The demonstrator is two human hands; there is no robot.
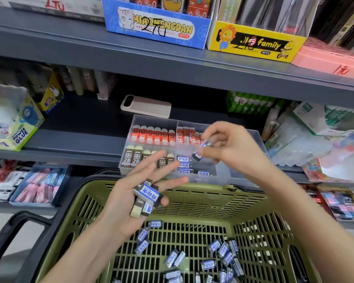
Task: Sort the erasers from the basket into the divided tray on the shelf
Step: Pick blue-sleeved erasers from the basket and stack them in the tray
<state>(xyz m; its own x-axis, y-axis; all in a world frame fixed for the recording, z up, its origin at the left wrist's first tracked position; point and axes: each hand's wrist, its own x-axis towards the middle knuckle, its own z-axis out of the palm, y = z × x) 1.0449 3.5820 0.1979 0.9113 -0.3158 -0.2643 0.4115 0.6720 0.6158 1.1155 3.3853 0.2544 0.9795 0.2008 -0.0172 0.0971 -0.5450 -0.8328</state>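
Blue-label eraser is pinched in R hand fingertips, long axis tilted, lower end pointing down-left. Directly under those fingertips: divided tray, near-right compartment w/ matching blue erasers lying flat. Prob. needs lowering & levelling. L hand, thumb clamping a stack of erasers on the palm, sits lower-left of them, over the green basket.

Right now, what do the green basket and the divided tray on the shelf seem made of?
Basket: likely moulded plastic, matte olive green, with slotted grid walls. Divided tray: probably clear rigid plastic, slightly frosted, since the erasers show through its walls.
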